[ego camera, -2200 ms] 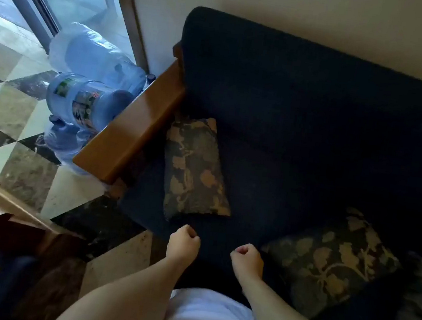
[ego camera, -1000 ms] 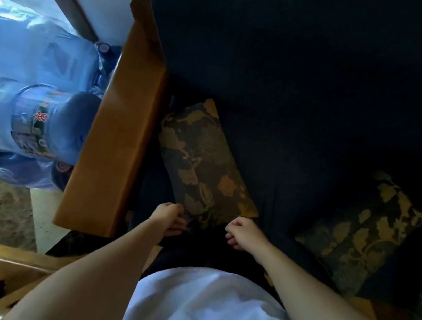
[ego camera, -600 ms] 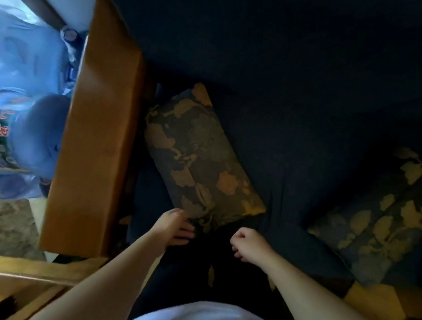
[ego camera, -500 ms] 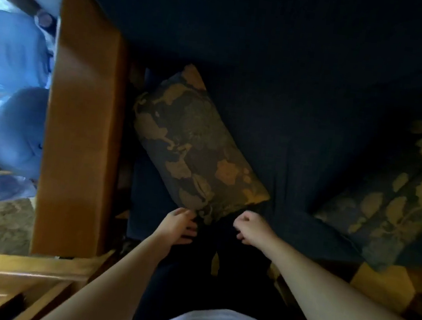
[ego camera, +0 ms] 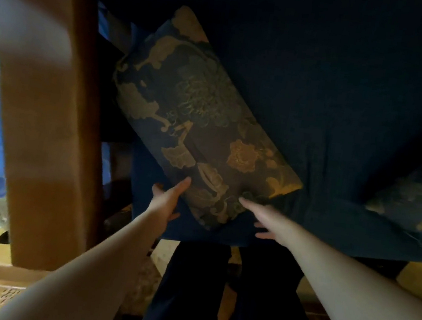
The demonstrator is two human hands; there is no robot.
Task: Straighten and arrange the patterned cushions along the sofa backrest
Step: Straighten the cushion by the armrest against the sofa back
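Both hands have opened since half a second ago, when they were loosely curled just short of the cushion [ego camera: 204, 121]. Now the left hand [ego camera: 166, 199] lies flat against its near left edge and the right hand [ego camera: 261, 216] touches its near right corner, fingers spread, neither gripping. That cushion lies slantwise on the sofa [ego camera: 332, 95] seat beside the wooden armrest [ego camera: 43, 112]. A second cushion [ego camera: 417, 201] sits at far right.
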